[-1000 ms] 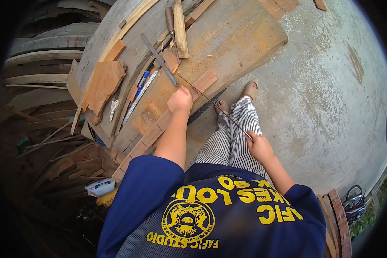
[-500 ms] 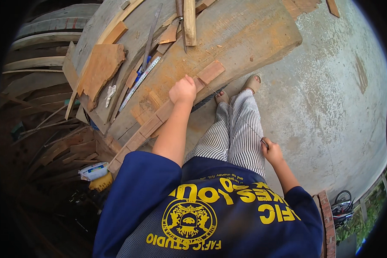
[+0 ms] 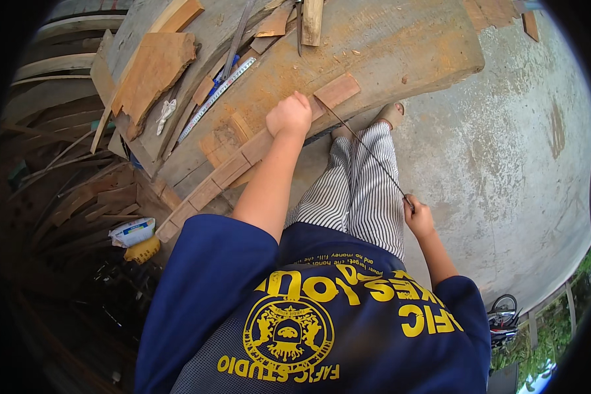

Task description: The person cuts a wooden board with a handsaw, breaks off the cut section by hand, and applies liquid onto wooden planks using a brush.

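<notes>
A long, narrow wooden strip (image 3: 224,172) lies slantwise along the near edge of the workbench, with cross lines dividing its length. My left hand (image 3: 289,115) is closed over it near the far end, pressing it against the bench. Just right of that hand, a thin saw (image 3: 370,152), seen nearly edge-on, meets the strip beside its end block (image 3: 337,90). My right hand (image 3: 419,217) is wrapped round the saw's near end, in front of my striped trousers. Its handle is mostly hidden by the fingers.
The thick, worn bench (image 3: 407,46) carries a tape measure (image 3: 218,98), an irregular board (image 3: 157,72), a pointed tool (image 3: 299,29) and a light wood block (image 3: 312,23). Curved timber pieces (image 3: 59,65) are stacked at left. A white and yellow bag (image 3: 138,240) lies below. Concrete floor (image 3: 492,144) extends right.
The view has shifted, so the bench items sit higher in the picture. The saw blade shows more plainly between the strip and my right hand. Both hands keep their holds.
</notes>
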`<state>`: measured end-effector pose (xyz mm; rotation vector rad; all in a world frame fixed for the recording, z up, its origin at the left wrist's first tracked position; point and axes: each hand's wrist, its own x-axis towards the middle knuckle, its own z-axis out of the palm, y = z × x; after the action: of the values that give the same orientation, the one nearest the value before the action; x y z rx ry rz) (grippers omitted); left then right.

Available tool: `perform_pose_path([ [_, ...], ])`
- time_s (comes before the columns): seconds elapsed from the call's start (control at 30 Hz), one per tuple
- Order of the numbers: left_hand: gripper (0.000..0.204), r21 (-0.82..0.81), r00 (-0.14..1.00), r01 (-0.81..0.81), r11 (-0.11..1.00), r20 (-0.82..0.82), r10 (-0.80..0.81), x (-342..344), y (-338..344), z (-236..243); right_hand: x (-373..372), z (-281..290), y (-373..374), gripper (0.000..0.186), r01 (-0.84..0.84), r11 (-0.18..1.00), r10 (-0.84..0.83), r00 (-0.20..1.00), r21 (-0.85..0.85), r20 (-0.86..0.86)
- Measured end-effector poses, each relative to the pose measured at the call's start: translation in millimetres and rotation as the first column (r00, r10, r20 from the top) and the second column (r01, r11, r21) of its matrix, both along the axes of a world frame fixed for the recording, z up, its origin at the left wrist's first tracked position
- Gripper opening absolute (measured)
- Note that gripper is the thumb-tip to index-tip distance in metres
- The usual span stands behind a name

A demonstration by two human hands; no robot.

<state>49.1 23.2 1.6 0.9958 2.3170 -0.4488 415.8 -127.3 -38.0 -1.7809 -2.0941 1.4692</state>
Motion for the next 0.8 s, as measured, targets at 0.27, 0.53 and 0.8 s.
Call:
perform_pose_path([
  [0.27, 0.051, 0.045, 0.998, 0.022, 0.999, -0.067, -0.019, 1.7, -0.9, -6.5, -112.4, 1.7, 61.0, 0.019, 0.038, 0.999, -0.037, 0.999, 0.023, -0.038],
  [0.53, 0.053, 0.046, 0.997, 0.029, 0.999, -0.073, -0.025, -0.1, -4.7, -8.8, -80.7, 5.9, 35.1, 0.020, 0.053, 0.997, -0.053, 0.999, -0.056, -0.001],
  [0.8, 0.054, 0.060, 0.999, 0.006, 0.998, -0.049, -0.003, -4.7, -4.2, -8.9, -95.1, -3.2, 42.6, 0.020, 0.088, 0.996, -0.087, 0.996, 0.018, -0.033],
])
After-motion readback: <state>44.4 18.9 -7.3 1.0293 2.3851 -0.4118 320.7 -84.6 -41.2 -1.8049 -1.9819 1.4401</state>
